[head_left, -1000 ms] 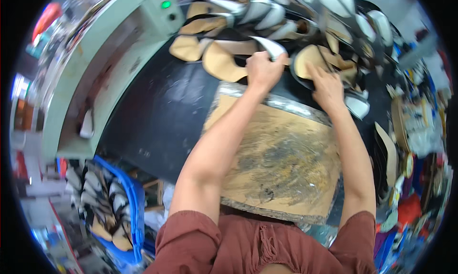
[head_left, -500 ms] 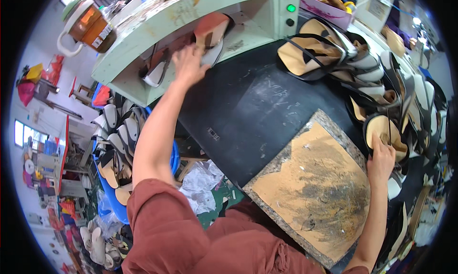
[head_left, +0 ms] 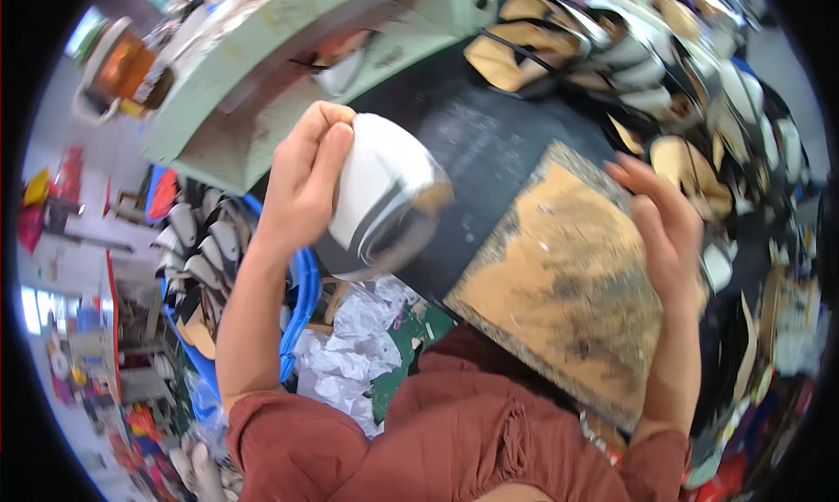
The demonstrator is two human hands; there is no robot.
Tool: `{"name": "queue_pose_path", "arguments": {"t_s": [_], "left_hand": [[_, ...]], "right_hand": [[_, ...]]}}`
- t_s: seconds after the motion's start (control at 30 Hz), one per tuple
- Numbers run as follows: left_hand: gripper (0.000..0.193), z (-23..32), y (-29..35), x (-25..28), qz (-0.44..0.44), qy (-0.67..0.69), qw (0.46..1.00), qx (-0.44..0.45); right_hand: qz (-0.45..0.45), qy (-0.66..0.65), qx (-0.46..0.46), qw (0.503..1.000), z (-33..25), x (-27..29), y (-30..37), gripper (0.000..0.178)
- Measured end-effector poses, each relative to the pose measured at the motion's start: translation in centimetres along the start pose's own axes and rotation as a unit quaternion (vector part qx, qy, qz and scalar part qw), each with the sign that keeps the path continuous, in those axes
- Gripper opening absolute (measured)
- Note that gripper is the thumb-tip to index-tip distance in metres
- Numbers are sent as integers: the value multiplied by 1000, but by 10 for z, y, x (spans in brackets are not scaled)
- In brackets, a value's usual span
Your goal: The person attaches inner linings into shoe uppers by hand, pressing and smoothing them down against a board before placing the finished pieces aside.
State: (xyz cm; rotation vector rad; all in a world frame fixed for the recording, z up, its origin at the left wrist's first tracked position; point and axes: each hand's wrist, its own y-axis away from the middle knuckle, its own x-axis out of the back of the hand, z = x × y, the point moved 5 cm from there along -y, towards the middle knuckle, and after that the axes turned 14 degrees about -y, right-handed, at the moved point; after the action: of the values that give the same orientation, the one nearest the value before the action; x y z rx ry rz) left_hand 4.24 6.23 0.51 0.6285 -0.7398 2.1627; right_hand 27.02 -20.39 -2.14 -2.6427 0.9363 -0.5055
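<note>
Up over the black worktop, my left hand (head_left: 306, 174) is closed on a white shoe upper (head_left: 384, 174). Its thumb and fingers pinch one edge, while the grey-and-tan lower end is smeared by motion. My right hand (head_left: 666, 227) holds nothing; its fingers are apart above the right edge of a worn tan board (head_left: 559, 301) on a speckled slab. The pile of tan, white and black shoe uppers (head_left: 690, 166) lies just beyond it. Another red-and-white shoe upper (head_left: 341, 65) sits in the pale green shelf opening.
The pale green machine housing (head_left: 197, 139) borders the far left of the black worktop (head_left: 472, 152). A jug of amber liquid (head_left: 122, 69) stands on top. Below left are a blue basket (head_left: 304, 305) with shoe uppers and crumpled white plastic (head_left: 350, 336) on the green floor.
My left hand has come out of the shelf opening toward me, bringing a white shoe upper. My right hand has let go of the tan shoe upper in the pile and moved left.
</note>
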Motion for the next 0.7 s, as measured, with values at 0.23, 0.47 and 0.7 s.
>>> {"name": "queue_pose_path", "arguments": {"t_s": [0.23,0.47,0.7], "left_hand": [[34,23,51,-166,-169,474,778,376],[28,29,46,-203,-186,138,972,-46],[16,87,99,-237,-241,142,960,-18]], "right_hand": [[-120,-502,-318,795,-3,-66,57,36],[-67,-252,-315,912,19,-17,105,40],[123,357,157,913,14,13,128,49]]}}
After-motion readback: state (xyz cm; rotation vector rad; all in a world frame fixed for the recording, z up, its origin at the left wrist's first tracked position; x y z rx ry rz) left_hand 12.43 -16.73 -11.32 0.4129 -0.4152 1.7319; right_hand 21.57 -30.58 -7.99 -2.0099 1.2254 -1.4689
